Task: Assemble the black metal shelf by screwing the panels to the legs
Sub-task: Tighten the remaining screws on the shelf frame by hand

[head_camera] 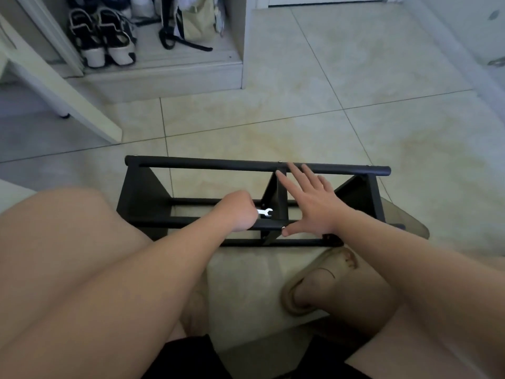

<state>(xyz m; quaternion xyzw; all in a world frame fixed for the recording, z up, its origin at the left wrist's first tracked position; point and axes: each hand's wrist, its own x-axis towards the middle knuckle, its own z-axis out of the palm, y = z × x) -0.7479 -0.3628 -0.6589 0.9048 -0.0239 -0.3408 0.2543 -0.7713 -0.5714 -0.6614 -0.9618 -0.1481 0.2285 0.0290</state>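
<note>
Inside the shelf (218,161) a wrench (265,212) is being clenched in the left hand (236,212); the right hand (311,206) is being rested on it, fingers spread.

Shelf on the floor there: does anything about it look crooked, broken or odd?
Nothing looks damaged. The black shelf lies on its side on the tiled floor, and its middle panel seems to slant near the right hand; the wide-angle lens may exaggerate that.

shelf (257,165): on the floor (355,105), behind the sandal (314,285)
wrench (265,212): inside the shelf, middle
shoes (106,36): far behind, left
</note>
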